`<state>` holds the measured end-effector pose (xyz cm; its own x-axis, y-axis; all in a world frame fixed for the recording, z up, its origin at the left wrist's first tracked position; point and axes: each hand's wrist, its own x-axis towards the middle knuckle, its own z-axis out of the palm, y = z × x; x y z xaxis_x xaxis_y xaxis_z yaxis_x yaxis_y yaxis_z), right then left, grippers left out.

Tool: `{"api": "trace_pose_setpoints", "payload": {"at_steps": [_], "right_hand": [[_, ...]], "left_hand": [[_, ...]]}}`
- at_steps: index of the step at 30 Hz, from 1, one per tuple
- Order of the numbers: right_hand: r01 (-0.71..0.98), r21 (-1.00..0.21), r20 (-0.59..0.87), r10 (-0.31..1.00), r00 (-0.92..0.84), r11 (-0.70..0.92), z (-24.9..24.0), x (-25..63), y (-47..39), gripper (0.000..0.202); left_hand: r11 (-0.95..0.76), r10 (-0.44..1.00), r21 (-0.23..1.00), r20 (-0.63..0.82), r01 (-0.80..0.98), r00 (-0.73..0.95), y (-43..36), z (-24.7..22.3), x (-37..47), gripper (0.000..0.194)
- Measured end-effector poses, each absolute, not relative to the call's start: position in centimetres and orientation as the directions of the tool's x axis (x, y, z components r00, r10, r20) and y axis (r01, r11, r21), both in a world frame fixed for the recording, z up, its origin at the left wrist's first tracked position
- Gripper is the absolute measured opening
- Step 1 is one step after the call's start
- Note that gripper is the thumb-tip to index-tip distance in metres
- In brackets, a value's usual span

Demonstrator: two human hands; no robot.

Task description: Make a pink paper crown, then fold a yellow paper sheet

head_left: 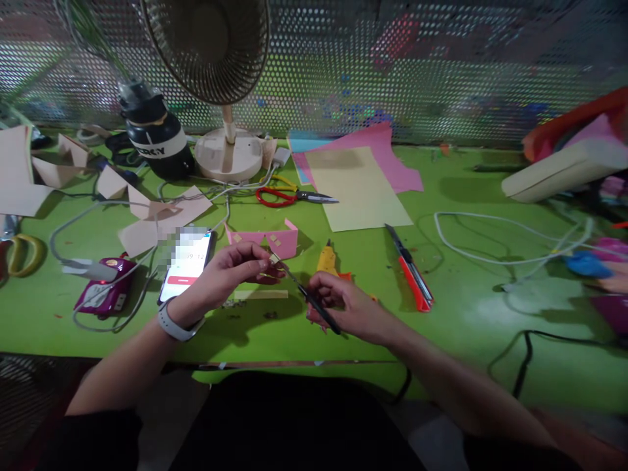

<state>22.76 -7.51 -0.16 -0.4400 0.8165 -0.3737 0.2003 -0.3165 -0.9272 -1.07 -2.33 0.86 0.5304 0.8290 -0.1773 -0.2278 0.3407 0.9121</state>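
My left hand (245, 265) pinches a small pale yellow paper piece (275, 259) between thumb and fingertips. The tip of a slim dark-handled tool, which looks like tweezers (318, 306), touches or almost touches that piece. My right hand (338, 299) is closed round the tool's handle. Just behind my left hand stands a folded pink paper strip (287, 242) with small pale squares on it. A pale yellow strip (262, 295) lies flat below my hands, near some tiny scraps. Beyond my right hand is a yellow glue gun (328, 259), partly hidden.
Red-handled scissors (277, 196) and yellow paper (363, 190) lie behind. A red cutter (415, 281) is right; a lit phone (186, 265) and purple device (105, 288) are left. A fan (228, 154) and bottle (159, 140) stand at the back. Cables cross both sides.
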Motion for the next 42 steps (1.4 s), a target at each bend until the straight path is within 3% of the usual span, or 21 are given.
{"api": "trace_pose_setpoints", "payload": {"at_steps": [34, 42], "right_hand": [[0.168, -0.919, -0.394, 0.816, -0.424, -0.356, 0.1, 22.2, -7.7, 0.051], [0.166, -0.93, -0.367, 0.854, -0.368, -0.328, -0.2, 22.4, -7.5, 0.048]], "left_hand": [[0.415, 0.802, 0.869, -0.209, -0.27, 0.559, -2.4, 1.1, -0.7, 0.019], [0.29, 0.871, 0.945, -0.195, -0.153, 0.45, -1.9, 1.5, -1.8, 0.016]]}}
